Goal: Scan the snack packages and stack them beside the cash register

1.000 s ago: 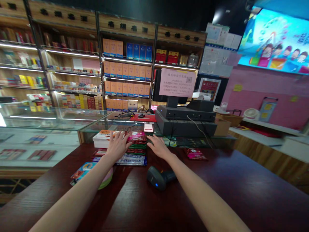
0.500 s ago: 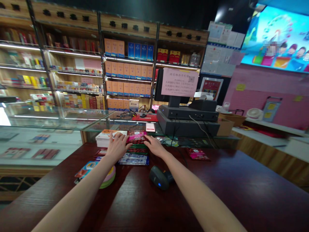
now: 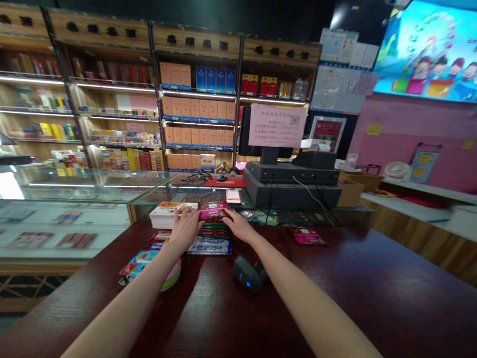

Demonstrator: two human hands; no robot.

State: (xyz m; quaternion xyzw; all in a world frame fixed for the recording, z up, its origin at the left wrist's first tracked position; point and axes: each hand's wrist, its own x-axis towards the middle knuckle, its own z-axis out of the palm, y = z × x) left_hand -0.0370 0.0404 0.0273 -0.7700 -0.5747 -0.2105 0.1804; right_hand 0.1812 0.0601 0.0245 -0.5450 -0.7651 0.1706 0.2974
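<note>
In the head view, the left hand (image 3: 186, 229) rests on a white box (image 3: 167, 218) with its fingers spread. The right hand (image 3: 238, 228) has its fingers (image 3: 228, 215) close together, touching a pink snack packet (image 3: 213, 211). The packet lies on other packets on a dark wood counter (image 3: 335, 288), near a black barcode scanner (image 3: 246, 274).

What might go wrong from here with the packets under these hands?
The pink packet sits on a loose stack of packets, so the right hand could shift it and perhaps topple the pile. The left hand is against a white carton stack that might slide if pushed. The barcode scanner lies close below the right forearm and could get knocked.
</note>
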